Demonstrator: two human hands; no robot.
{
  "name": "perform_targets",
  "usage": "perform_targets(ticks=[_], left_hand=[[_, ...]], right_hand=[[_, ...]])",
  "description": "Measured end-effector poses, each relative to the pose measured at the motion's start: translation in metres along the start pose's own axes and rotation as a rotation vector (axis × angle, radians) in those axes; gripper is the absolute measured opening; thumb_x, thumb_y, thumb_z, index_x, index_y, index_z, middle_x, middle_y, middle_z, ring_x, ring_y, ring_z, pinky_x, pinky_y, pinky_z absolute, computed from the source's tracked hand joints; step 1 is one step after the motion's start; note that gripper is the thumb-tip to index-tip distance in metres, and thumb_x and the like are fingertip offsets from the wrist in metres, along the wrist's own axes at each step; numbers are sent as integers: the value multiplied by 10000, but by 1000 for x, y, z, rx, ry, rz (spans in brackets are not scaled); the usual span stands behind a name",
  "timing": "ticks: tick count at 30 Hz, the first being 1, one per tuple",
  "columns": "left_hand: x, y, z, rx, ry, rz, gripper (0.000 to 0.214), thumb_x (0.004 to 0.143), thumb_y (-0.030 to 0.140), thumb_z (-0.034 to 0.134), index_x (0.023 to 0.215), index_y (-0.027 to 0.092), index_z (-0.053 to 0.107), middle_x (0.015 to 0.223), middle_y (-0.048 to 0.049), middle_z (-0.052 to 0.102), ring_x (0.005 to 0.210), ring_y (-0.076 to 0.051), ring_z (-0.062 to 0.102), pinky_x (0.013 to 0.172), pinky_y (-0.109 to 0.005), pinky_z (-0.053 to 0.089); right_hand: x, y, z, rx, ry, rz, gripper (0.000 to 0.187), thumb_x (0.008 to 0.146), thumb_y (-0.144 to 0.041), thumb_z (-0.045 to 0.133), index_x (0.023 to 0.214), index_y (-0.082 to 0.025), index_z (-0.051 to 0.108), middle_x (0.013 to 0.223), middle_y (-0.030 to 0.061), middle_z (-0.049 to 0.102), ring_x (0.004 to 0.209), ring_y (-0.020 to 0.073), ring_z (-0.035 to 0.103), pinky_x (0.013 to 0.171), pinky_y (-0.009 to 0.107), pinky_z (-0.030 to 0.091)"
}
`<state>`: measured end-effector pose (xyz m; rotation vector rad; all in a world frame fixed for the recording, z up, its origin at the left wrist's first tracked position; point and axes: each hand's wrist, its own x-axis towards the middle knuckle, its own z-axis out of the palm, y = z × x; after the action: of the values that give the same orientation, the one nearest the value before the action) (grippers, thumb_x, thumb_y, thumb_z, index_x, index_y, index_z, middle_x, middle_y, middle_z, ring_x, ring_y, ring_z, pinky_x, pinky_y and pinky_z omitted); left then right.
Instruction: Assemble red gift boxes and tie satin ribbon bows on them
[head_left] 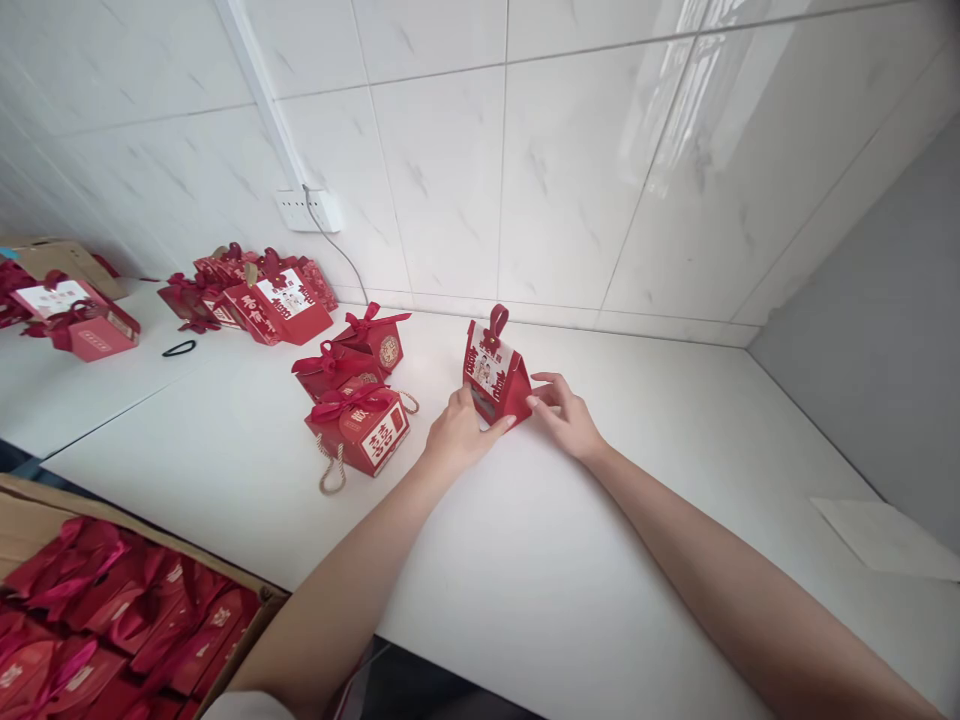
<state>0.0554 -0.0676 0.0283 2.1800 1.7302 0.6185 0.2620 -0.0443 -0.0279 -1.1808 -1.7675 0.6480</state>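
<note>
A red triangular gift box with a white printed panel and a dark red loop on top stands upright on the white table. My left hand is closed around its lower left, the thumb across the front bottom edge. From the right, my right hand grips the box's side with thumb and bent fingertips; the far fingertips are partly hidden. Left of my hands sits a red gift box with rope handles and a ribbon bow. Behind it stand two more bow-tied boxes.
More red boxes cluster by the wall socket, with others at the far left. A black loop lies on the table. At lower left, a cardboard carton holds several red boxes. White paper lies right.
</note>
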Motion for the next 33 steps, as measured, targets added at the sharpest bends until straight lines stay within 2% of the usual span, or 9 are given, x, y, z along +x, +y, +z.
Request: perform_targets(ticks=[3,6,8,12,18,25,29,32,33], left_hand=[[3,1,3,244,77,17,523,889,589,470,1133,134,553,1159,-178,603,1058,-321,619,808,-380,470],[4,4,2,327,51,119,329,964,427,397,1034,168,588,1020,-119,673,916,-256,664,727,-331,452],[4,4,0,329,27,147,316,980,391,368,994,180,603,940,-97,702,844,-239,676,690,-319,436],[2,5,-9,349,38,153,395,989,440,329,930,178,620,867,-106,713,822,-248,677,692,-321,413],[0,7,-19,307,174,165,348,996,423,312,969,199,577,939,-80,699,791,-219,664,656,-301,378],[8,-4,-14,261,29,192,183,926,316,439,881,213,583,786,-34,688,708,-207,648,611,-288,376],[12,-9,-13,219,-22,160,128,858,314,532,810,214,596,742,-26,677,695,-206,640,623,-286,409],[8,-6,-37,152,-26,160,162,824,376,610,821,214,604,746,-14,670,694,-185,636,628,-271,448],[4,-3,-51,100,18,175,178,836,389,608,875,215,604,784,-11,671,710,-170,637,635,-260,466]], right_hand=[[-2,-6,4,-137,1,-10,267,917,-514,519,957,-251,534,915,44,680,748,209,624,688,331,453],[-3,-12,5,-260,-18,-57,273,941,-454,482,778,-236,496,753,17,627,634,182,555,623,301,399],[-5,-18,5,-329,-20,-94,291,962,-424,445,746,-232,478,721,17,605,611,175,527,608,294,368],[-8,-30,9,-452,45,-136,323,1002,-382,350,773,-217,507,756,60,613,636,195,519,632,315,326],[-11,-42,19,-511,53,-214,334,1003,-378,351,793,-205,544,752,81,618,695,212,541,665,320,323],[-12,-31,22,-460,41,-202,311,967,-351,413,697,-213,480,649,33,583,540,162,477,550,294,277],[-8,-50,4,-384,124,-158,371,992,-406,368,687,-218,461,629,21,558,545,154,490,553,287,340],[-7,-89,-33,-298,328,-149,409,1038,-423,216,813,-219,489,722,49,560,671,183,563,637,304,432],[-9,-102,-50,-164,481,-201,362,1032,-444,283,860,-219,508,768,54,573,709,191,584,660,314,459]])
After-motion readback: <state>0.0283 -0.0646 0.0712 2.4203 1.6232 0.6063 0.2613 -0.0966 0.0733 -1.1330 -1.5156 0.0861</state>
